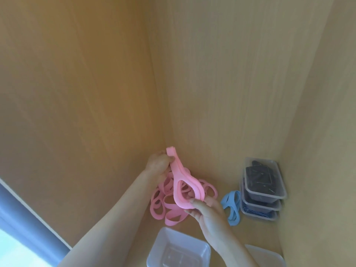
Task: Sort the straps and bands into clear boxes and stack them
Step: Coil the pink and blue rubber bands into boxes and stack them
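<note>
Both hands hold a bunch of pink bands (185, 182) stretched between them above a loose pile of pink bands (169, 209) on the wooden shelf floor. My left hand (159, 164) grips the bunch's upper end near the back corner. My right hand (206, 209) pinches its lower looped end. A few blue bands (231, 207) lie to the right of the pile. An empty clear box (181, 249) stands open in front, below my right forearm.
Three lidded clear boxes (262, 187) are stacked at the right wall, the upper ones holding dark straps, the lowest something blue. A clear lid or box edge (269, 255) shows at the bottom right. Wooden cupboard walls (221, 83) enclose the back and both sides.
</note>
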Demonstrator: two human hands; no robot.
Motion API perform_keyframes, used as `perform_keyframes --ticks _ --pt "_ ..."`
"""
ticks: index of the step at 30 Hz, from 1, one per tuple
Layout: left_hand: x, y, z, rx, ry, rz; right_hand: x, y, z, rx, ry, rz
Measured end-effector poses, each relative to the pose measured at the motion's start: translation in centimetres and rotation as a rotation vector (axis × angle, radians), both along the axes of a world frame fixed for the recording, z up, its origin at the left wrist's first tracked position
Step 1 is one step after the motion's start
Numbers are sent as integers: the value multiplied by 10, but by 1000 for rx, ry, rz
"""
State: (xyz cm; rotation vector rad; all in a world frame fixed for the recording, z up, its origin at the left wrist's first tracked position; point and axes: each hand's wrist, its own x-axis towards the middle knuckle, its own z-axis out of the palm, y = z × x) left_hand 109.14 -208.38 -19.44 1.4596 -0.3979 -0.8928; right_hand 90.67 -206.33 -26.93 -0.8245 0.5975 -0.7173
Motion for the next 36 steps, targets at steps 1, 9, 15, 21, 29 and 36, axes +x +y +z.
perform_keyframes --ticks 1,9,15,21,29,36 --pt "2 2 -2 11 -50 -17 -1 0 -3 -9 8 -23" --pt "6 23 -34 103 -45 -37 -11 -3 -4 -79 -22 -7" --pt "-10 39 -49 137 -190 -208 -13 -9 6 -81 -99 19" --pt "-20 53 -50 154 -170 -400 -13 -10 8 -32 -233 141" --pt "-8 68 -33 181 -284 -806 -14 -16 6 -157 -166 209" --pt "-2 67 -29 96 -205 -866 -15 -17 11 -257 -128 280"
